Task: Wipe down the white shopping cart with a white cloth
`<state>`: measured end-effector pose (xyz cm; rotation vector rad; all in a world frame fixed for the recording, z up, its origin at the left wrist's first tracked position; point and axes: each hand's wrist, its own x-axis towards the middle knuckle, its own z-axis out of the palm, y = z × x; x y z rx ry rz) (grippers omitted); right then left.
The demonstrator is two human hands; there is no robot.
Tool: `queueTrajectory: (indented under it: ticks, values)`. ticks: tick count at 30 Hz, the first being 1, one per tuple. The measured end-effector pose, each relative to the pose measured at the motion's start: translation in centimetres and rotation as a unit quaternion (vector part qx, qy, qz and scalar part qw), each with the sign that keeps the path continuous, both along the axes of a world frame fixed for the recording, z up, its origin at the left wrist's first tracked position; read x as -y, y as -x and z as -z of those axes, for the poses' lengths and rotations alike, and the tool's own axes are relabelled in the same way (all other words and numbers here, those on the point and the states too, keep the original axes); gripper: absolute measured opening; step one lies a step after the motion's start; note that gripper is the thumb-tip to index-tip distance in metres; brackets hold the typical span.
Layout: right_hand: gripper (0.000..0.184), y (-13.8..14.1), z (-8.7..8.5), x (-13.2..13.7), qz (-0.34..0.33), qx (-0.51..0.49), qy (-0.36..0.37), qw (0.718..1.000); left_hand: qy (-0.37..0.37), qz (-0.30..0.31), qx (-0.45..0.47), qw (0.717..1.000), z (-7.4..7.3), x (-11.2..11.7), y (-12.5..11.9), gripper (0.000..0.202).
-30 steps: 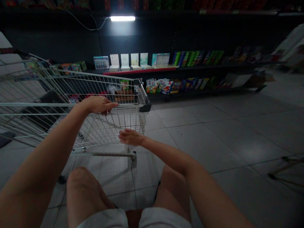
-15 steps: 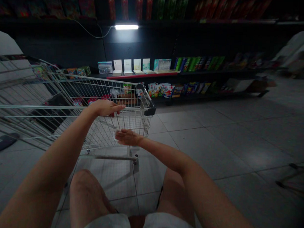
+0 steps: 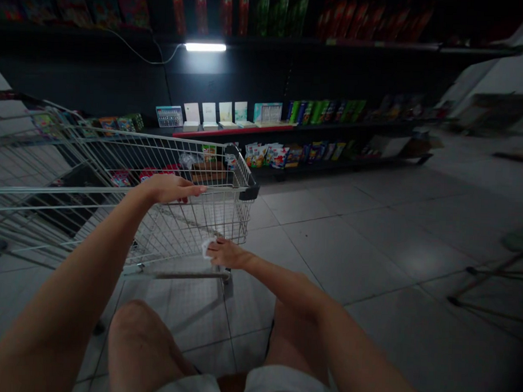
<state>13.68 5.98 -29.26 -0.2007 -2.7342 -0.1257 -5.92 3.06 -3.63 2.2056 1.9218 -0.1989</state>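
Note:
My left hand lies over the side rail of a wire shopping cart, its fingers curled around the metal. Lower down, my right hand is at the cart's near end, pinching a small white scrap of tissue or paper at its fingertips. Inside the cart are a brown box, red packets and a clear plastic bag. The wire mesh partly hides these items.
Dark shelves ahead hold cards and colourful packets under a lit tube. Grey floor tiles spread to the right. A metal stand stands at the far right. My knees and white shorts show below.
My right hand has dropped lower beside the cart, and the white scrap now shows at its fingertips. My left hand stays on the rail. The whole view has shifted slightly.

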Motion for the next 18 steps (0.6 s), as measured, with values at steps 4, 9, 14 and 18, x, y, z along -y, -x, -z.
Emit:
queueTrajectory:
  ticks: [4,9,14,18]
  values:
    - [0.021,-2.7,-5.6,-1.7,0.027,-0.141,-0.077,0.987,-0.002,-0.003,-0.016,1.000,-0.1,-0.2,0.0,0.082]
    - [0.045,-5.1,-12.1,-5.7,0.214,-0.473,-0.030,0.854,0.005,-0.010,-0.017,1.000,-0.1,-0.2,-0.1,0.085]
    - [0.050,-3.3,-3.3,-6.2,0.295,-0.547,0.050,0.782,0.011,-0.020,-0.017,1.000,-0.3,-0.3,-0.3,0.083]
    - [0.050,-3.2,4.3,-4.5,0.319,-0.470,0.115,0.815,0.014,-0.023,-0.018,0.999,-0.4,-0.1,-0.4,0.082]
